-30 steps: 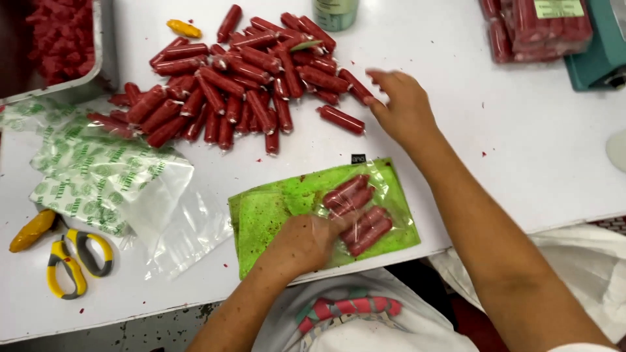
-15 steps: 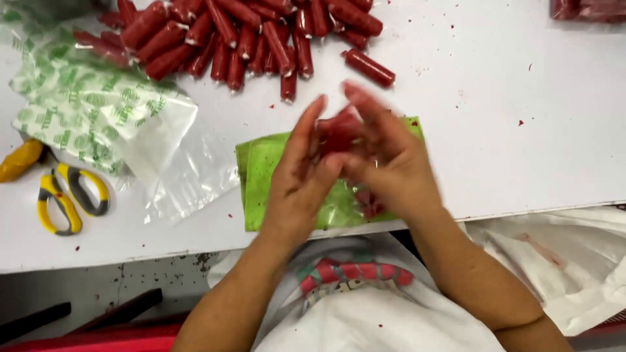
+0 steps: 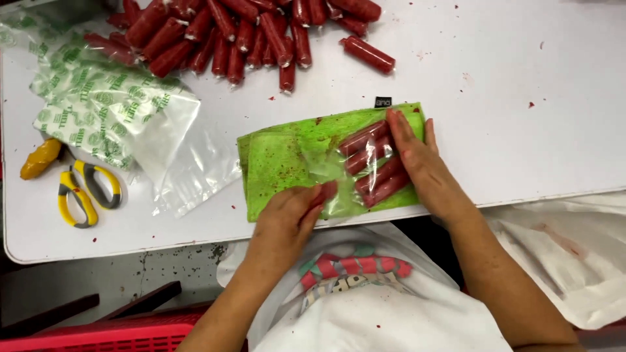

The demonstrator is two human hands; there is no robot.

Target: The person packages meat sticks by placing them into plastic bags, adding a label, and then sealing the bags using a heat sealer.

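Right hand (image 3: 420,163) lies flat, fingers straight and together, pressed along the right end of a clear plastic pouch (image 3: 355,171); it grips nothing, only holds the contents in place. Left hand (image 3: 293,210) is loosely curled at the pouch's near left edge, thumb and fingertips pinching the film beside one red sausage end; exact hold on the film is hard to read.

Clear plastic pouch sits on a bright green cloth mat (image 3: 287,156), stained with red specks, at the near edge of the white table (image 3: 521,98). Inside it, a row of short red sausages (image 3: 372,163) in tied casings lies side by side, slanted.

Change: half a second ago both hands were raised together over the mat, cupping sausages between them. A second ago the right hand was reaching up toward the loose pile. Now the sausages are down in the pouch and both hands have spread apart to its ends. Judged: this pouch has just taken another load and is being flattened and squared.

Loose pile of red sausages (image 3: 248,32) remains at the far edge. Stack of empty green-printed clear bags (image 3: 104,104) lies to the left, yellow-handled scissors (image 3: 88,192) near them.
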